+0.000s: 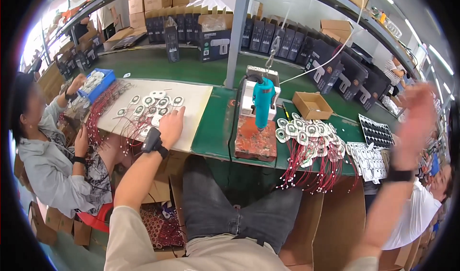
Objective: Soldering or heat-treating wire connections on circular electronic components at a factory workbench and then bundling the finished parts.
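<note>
The discs (178,100) are looking like smooth plastic, and the wires (299,172) are wearing thin plastic skins. The tool (262,103) is showing a plastic body, while the hook (271,60) is shining like metal. The block (254,139) is showing rough, scratched paint. The box (311,111) is looking like dull card.

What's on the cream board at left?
White discs, red wires and, over part of it, the person's left hand. Whatever lies directly beneath that hand is covered.
</note>
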{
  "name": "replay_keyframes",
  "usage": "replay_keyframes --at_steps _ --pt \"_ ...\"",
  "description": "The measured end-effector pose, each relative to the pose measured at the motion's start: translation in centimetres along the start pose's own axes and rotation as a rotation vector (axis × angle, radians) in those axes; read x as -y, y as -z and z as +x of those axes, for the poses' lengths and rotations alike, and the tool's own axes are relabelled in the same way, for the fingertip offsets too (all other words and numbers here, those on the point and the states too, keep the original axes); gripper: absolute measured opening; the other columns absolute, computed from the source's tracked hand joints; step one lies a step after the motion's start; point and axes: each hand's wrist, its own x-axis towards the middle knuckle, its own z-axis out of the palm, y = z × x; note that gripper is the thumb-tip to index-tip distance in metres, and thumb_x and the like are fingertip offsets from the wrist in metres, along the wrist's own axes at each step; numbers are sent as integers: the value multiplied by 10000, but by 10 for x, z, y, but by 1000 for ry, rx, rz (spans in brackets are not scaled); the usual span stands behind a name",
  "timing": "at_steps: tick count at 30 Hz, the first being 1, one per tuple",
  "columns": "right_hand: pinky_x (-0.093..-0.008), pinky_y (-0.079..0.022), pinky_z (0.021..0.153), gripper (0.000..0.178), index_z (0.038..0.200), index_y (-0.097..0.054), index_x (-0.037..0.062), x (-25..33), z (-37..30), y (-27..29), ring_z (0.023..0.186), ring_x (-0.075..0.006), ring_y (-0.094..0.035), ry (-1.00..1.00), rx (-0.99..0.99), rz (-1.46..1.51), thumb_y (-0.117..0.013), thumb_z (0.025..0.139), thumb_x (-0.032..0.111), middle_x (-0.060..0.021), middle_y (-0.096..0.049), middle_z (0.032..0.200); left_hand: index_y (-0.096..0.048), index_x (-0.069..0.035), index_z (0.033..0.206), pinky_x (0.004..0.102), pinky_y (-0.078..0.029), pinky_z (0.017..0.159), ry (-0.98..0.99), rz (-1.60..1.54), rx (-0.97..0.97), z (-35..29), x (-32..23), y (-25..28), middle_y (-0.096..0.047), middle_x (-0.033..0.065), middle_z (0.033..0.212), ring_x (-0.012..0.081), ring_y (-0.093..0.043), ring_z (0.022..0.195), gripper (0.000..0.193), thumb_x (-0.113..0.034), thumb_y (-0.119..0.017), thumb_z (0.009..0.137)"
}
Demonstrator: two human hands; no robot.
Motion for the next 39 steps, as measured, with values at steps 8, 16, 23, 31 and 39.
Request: replay_keyframes --at_steps 8,16,23,31,39 --pt "-418 -440 961 936 1412 -340 -44 58 -184 -173 1113 -346 -532 -493 481 268 -840 728 354 -220 -520 1199 -675 -21 1065 433 -526 825 95 -737 -147 -4 -65 24 -689 186 960 367 -656 933 329 46 -453 831" --pt "-306 -535 783 528 1381 -397 -23 29 -206 -201 874 -168 -637 -726 203 539 -613 921 120 -147 -624 1179 -609 39 1191 396 -480 963 109 -1318 -4 -16 -196 69 -617 219 1186 363 -608 1105 322 -3 -545 877" --pt "-291 -502 620 329 1229 -452 -1 15 -197 -207 684 -148 -596 -1013 298 653 -555 942 122 -117 -629 878 -548 25 1271 425 -449 994 50 -1228 75 -11 -229 67 -522 198 1333 408 -522 1204 449 -55 -649 841" --pt "-270 -448 553 239 1110 -506 -17 -5 -162 -249 549 -160 -558 -874 -15 900 -580 884 1 -67 -596 688 -675 -33 1098 454 -435 981 -290 -813 -77 -7 -215 53 -600 106 1232 314 -516 1192 332 -133 -725 785" --pt "-241 -407 499 123 987 -564 -23 1 -152 -288 478 -90 -521 -861 5 813 -615 912 60 -11 -567 600 -715 -86 1039 413 -470 912 -306 -927 -150 -17 -208 33 -674 38 1119 261 -595 1082 239 -188 -720 822"
